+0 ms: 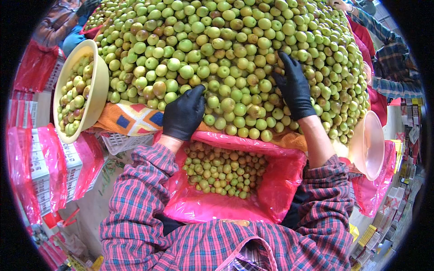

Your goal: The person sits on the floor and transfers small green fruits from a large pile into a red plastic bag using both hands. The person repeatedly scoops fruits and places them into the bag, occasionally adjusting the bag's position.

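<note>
A large heap of round green and reddish-brown fruits [223,71] covers the table before me. My left hand [185,113], in a black glove, rests at the heap's near edge with its fingers curled; whether a fruit is inside cannot be seen. Further up on the right, my right hand [293,84], also gloved in black, reaches onto the heap, thumb and fingers apart around a brownish fruit [278,67]. Between my forearms, against my body, a crate lined with pink plastic [281,189] holds more of the fruits [223,172].
A yellow plastic basin [103,73] with fruits stands at the left, an empty-looking pale pink basin [369,145] at the right. A patterned towel [135,118] lines the table's near edge. Crates with pink liners [51,162] stand left. Co-workers' arms [383,30] [56,23] show at both upper sides.
</note>
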Demonstrator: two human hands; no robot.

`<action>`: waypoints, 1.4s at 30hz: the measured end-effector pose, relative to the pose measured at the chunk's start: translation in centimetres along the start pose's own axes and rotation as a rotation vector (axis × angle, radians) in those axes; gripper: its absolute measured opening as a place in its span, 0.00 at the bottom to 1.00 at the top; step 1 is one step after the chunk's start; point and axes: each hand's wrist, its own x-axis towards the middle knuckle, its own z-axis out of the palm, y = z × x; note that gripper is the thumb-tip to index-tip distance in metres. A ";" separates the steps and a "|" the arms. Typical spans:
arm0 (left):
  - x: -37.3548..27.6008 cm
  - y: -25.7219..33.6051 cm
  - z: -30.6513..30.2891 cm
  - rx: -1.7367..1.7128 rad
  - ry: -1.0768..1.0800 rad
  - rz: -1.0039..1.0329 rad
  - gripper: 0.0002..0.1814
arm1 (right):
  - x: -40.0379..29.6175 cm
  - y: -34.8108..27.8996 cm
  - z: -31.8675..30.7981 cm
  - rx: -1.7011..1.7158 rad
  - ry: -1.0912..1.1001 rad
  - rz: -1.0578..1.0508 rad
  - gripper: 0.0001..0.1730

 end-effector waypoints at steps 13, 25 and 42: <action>0.1 0.1 0.2 0.024 0.046 0.032 0.13 | -2.0 0.6 0.0 1.006 -0.258 0.424 0.43; 0.0 0.3 0.1 0.000 0.003 -0.010 0.14 | -1.9 -1.6 -0.8 0.990 -0.228 0.436 0.24; 0.0 0.2 0.0 0.024 -0.028 -0.014 0.13 | -3.1 0.2 -8.5 0.998 -0.090 0.544 0.16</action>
